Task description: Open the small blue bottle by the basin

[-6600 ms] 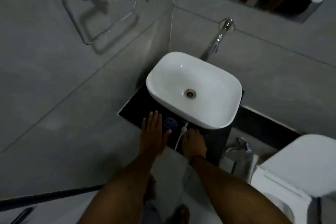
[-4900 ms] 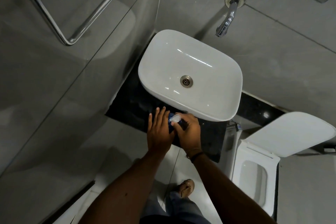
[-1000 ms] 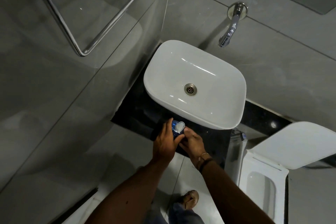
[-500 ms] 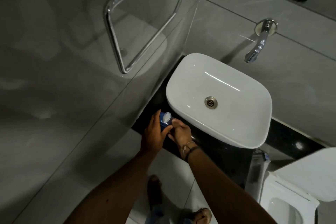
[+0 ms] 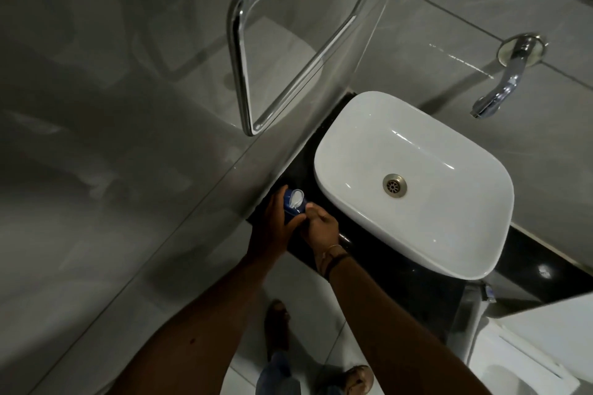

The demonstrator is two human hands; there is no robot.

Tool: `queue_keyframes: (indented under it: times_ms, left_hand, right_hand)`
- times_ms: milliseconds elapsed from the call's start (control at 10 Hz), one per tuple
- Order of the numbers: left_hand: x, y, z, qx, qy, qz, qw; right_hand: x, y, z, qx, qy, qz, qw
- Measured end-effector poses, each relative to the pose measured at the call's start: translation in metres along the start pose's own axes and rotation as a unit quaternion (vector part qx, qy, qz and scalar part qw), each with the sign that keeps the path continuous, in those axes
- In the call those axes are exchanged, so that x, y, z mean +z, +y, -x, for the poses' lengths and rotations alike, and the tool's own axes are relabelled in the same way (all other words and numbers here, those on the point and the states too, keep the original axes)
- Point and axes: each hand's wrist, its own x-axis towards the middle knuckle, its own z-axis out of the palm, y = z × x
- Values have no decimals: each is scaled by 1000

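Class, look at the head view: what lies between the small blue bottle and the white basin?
Only bare black counter separates the small blue bottle from the white basin, seen in the head view.

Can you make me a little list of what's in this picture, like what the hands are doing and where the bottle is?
place: bathroom
bottle: small blue bottle, white flip lid up
left hand: left hand wraps the bottle
right hand: right hand touches the bottle's side
bottle spot: over the black counter, left of the white basin
tap: tap on the wall
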Motion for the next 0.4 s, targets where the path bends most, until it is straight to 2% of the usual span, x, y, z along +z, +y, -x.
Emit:
queue_keyframes:
  times_ms: [300,400]
  left_hand:
    - [-5,0,1,-9,0,-25,1000]
    - [-11,8,23,3,26,-53,998]
  right_hand:
    - [-4,-15,20,34,-52,-17,998]
    - [-21,-21,46,27,-43,12,999]
